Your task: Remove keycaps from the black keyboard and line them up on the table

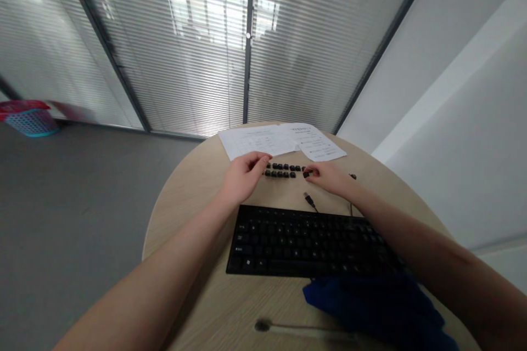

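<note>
Black keycaps [280, 174] lie in two short rows on the round wooden table [185, 186]. At the left end of the rows is my left hand [242, 175], its thumb and forefinger closed together; whether a keycap is between them is hidden. My right hand [327, 176] is at the right end, thumb and fingertips closed on a keycap [306, 174]. In front of both hands lies a black keyboard [296, 241], partly covered at the right by my right forearm. A USB plug [308, 198] on a cable lies between the keyboard and the keycaps.
Printed papers [263, 140] lie behind the keycaps. A dark blue cloth [370, 307] covers the front right, beside a thin-handled brush [263, 324]. Another small black piece [353, 176] sits past my right hand. A basket [31, 120] stands on the floor by the blinds.
</note>
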Available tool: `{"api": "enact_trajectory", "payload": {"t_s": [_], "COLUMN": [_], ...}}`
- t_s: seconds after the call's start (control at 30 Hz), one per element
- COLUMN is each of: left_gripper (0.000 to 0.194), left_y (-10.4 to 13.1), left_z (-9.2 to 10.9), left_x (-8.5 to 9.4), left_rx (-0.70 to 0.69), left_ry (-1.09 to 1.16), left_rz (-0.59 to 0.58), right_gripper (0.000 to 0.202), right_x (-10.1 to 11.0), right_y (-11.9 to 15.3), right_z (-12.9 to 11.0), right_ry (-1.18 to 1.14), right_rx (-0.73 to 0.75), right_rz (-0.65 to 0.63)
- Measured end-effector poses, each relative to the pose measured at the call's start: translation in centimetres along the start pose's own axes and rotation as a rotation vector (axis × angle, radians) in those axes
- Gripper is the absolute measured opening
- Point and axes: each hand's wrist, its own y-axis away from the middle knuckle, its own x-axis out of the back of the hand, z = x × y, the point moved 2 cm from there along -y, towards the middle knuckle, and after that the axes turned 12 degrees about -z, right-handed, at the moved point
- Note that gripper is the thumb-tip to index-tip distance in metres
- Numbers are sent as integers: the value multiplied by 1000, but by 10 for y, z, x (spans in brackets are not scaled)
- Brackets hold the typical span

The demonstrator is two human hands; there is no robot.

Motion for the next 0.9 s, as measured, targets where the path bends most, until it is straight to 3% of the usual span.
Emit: {"api": "enact_trajectory", "payload": {"t_s": [0.23, 0.63, 0.77, 0.9], "left_gripper": [24, 19, 19, 20], "left_y": [1, 3, 2, 2], "left_z": [-1, 3, 1, 3], "left_x": [9, 4, 4, 4], "left_rx": [-95, -163, -167, -165], "left_ry": [-23, -37, -43, -87], "left_rz": [155, 109, 110, 101], "right_gripper": [29, 32, 35, 35], "right_x": [-12, -18, -16, 4], "right_y": [-23, -33, -29, -3], "right_z": [-1, 6, 5, 14], "right_ry": [42, 27, -7, -48], "right_rx": [-25, -41, -34, -30], "right_rz": [-52, -49, -15, 51]}}
